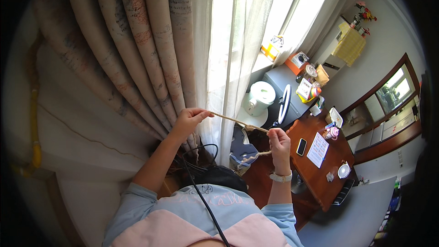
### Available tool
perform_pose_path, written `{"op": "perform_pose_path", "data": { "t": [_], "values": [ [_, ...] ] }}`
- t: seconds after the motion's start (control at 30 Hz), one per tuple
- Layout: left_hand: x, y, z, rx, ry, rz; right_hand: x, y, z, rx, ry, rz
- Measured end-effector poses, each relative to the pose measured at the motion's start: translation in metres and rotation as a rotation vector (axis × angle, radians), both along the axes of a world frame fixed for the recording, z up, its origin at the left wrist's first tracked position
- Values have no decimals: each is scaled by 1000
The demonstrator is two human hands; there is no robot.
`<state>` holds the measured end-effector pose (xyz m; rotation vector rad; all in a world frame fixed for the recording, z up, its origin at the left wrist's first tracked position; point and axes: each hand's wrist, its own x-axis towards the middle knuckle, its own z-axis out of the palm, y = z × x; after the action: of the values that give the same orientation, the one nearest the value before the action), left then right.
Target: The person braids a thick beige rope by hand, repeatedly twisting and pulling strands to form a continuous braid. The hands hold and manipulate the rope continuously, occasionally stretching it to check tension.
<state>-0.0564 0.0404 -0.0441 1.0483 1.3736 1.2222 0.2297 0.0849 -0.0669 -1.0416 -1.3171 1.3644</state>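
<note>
A length of beige rope (227,117) runs between my two hands, with a knot or loop in it nearer the right one. My left hand (192,119) pinches one part of it between thumb and fingertips, in front of the gathered patterned curtain (151,51). My right hand (279,144) is closed around the other part, and a loose, frayed end hangs from it down to the left. Another piece of rope dangles below my left hand beside the curtain. A white watch is on my right wrist.
Sheer white curtains (217,75) hang before the window. A pale green lidded appliance (261,96) and a ring light (284,104) stand behind my right hand. A wooden table (313,175) at the right holds a phone (301,147) and a printed sheet (318,150). A black cable crosses my shirt.
</note>
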Motion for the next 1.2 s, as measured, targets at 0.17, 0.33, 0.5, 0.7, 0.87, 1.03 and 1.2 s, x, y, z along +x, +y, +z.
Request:
{"op": "perform_pose_path", "data": {
  "t": [0.17, 0.33, 0.5, 0.7, 0.87, 1.03, 1.2],
  "values": [
    [7, -5, 8, -3, 29, -200, 15, 7, -16, 27, -47, -207],
    [7, -17, 24, 79, -217, -467, 19, 4, -19, -232, -50, -29],
    [19, -8, 19, 2, -209, -381, 3, -14, -3, -236, 47, 405],
    [38, -4, 0, 97, -35, -183, -21, -24, 10, -124, 215, 490],
    [34, -6, -1, 138, 26, 29, -29, -28, 5, 17, 109, 284],
    [33, -18, 7, 137, -220, -187, -30, -21, -11, 48, 80, -19],
    [32, -16, 3, 38, -303, -115, -36, -22, -20, -139, 71, 52]
  ]
}}
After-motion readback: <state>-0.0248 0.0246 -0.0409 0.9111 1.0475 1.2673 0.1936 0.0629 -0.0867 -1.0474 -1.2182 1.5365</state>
